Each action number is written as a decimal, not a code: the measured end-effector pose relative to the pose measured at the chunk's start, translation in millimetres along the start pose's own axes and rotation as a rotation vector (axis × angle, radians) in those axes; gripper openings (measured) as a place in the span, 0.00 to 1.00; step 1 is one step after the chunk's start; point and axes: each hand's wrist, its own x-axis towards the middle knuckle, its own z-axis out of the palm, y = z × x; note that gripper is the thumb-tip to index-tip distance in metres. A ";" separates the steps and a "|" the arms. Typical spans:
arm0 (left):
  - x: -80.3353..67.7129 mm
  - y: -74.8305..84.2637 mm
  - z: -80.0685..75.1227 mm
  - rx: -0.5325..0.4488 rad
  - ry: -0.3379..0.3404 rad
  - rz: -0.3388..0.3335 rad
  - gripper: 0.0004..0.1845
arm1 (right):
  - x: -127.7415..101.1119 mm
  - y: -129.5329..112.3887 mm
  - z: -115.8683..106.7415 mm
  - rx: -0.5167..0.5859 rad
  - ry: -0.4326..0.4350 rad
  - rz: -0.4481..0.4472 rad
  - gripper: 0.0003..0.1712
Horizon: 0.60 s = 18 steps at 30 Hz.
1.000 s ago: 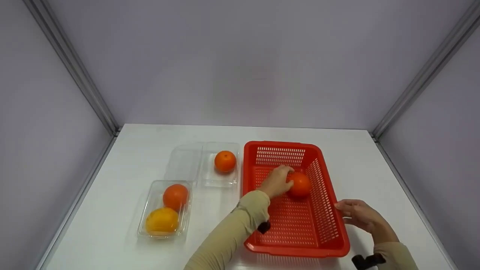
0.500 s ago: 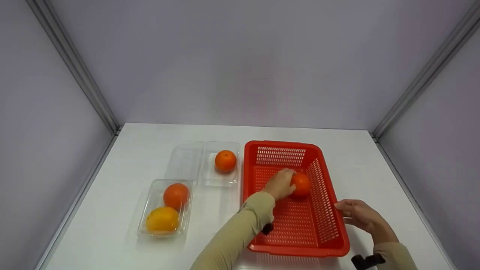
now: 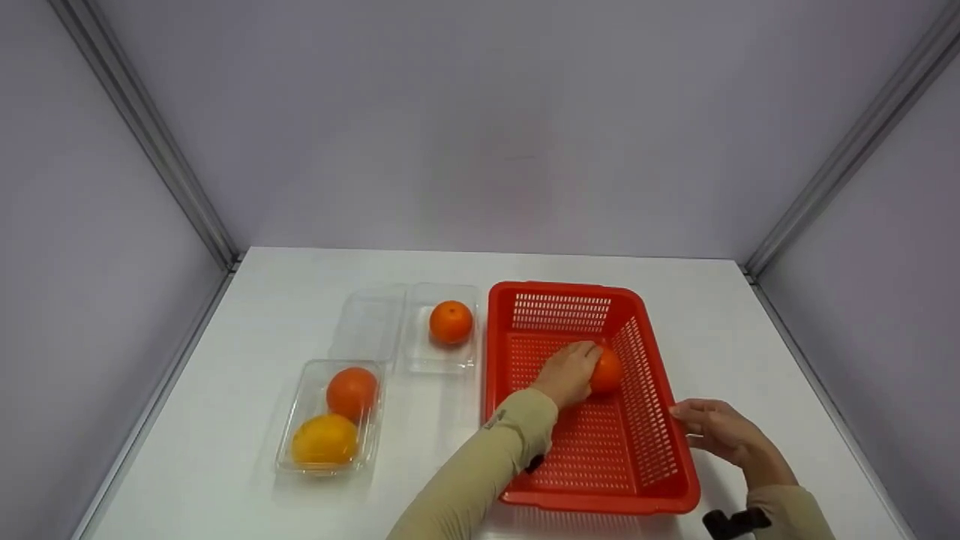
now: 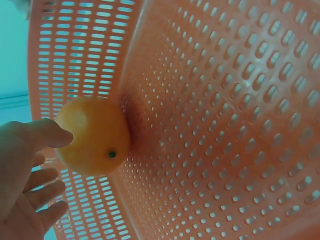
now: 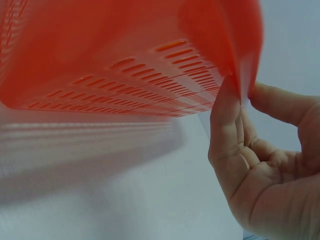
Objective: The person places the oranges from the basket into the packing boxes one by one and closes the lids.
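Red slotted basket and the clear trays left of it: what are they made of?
Red slotted basket: looks like moulded plastic, slightly glossy, with even punched slots and thin walls that glow in the wrist views. Clear trays: probably thin, glossy plastic, since the white table shows through them.

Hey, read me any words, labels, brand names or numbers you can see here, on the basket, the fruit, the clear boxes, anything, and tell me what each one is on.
There is no readable text in any view.
Red basket: plain perforated plastic, no label or brand.
Orange fruit at the left hand: no sticker visible.
Clear boxes and the fruit in them: no print visible.
Small dark mark on the left sleeve: too small to read.
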 end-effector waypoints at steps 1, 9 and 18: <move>0.8 1.5 0.8 0.025 -0.006 0.008 0.29 | -0.2 0.1 0.0 -0.003 0.004 0.001 0.12; 7.8 12.7 7.6 0.125 -0.110 0.041 0.34 | -0.2 0.8 -0.4 -0.010 0.028 0.012 0.11; 6.8 16.9 11.1 0.274 -0.178 0.080 0.38 | -2.9 2.8 0.8 0.027 0.003 0.015 0.12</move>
